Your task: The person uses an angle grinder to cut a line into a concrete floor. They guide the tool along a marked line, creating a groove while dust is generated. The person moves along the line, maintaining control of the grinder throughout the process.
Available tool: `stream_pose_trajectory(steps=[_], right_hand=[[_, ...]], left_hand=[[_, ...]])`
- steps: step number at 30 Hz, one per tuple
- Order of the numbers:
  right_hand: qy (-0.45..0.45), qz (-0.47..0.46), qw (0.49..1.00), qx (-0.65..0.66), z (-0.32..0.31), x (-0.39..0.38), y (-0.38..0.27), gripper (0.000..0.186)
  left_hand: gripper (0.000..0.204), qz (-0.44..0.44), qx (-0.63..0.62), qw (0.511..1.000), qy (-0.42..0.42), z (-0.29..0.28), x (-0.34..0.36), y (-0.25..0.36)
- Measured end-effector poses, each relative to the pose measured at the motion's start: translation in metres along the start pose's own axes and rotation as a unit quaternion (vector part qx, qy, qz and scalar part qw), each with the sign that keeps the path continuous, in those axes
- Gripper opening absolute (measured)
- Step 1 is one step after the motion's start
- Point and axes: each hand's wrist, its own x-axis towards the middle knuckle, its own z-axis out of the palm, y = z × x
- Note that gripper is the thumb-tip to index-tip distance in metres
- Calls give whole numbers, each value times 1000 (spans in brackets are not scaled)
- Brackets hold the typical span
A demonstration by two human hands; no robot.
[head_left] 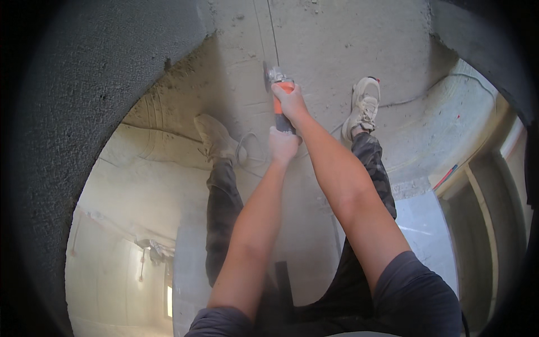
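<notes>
An orange and dark angle grinder (pixel 284 123) is held low over the dusty concrete floor (pixel 331 50), its head pointing away from me. My right hand (pixel 291 102) wraps the orange front of the body, just behind the metal head. Behind it, my left hand (pixel 283 146) grips the dark rear end. Both hands look whitened with dust. The grinder's disc (pixel 266 76) stands on edge at the left of the head; whether it touches the concrete is hard to tell. Two thin dark lines (pixel 273 33) run ahead from the head across the floor.
My shoes stand on either side, the left shoe (pixel 215 136) blurred by dust and the right shoe (pixel 366 104) clearer. A grey cable (pixel 242 150) loops near the left shoe. Rough grey walls (pixel 129 62) curve in at left and upper right. A red and blue item (pixel 445 177) lies to the right.
</notes>
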Motion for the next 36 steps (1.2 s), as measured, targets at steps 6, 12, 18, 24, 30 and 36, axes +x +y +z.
stream_pose_trajectory(steps=[6,12,18,24,30,36], right_hand=[[-40,-14,997,67,2,-10,20,83],[2,-30,1000,-6,1,-1,-4,79],[-12,-11,1000,13,1,8,4,90],[-22,8,1000,-21,5,14,5,97],[-22,-5,1000,-21,1,20,3,98],[-8,3,1000,-11,1,11,-14,78]], left_hand=[[42,-76,6,993,-95,-4,-1,-22],[20,-8,-57,998,-21,0,8,-2],[49,-82,-2,989,-126,-11,8,7],[19,-22,-30,998,-52,-1,14,-10],[39,-76,-18,992,-98,-8,14,5],[45,-87,-15,992,-95,-10,19,12]])
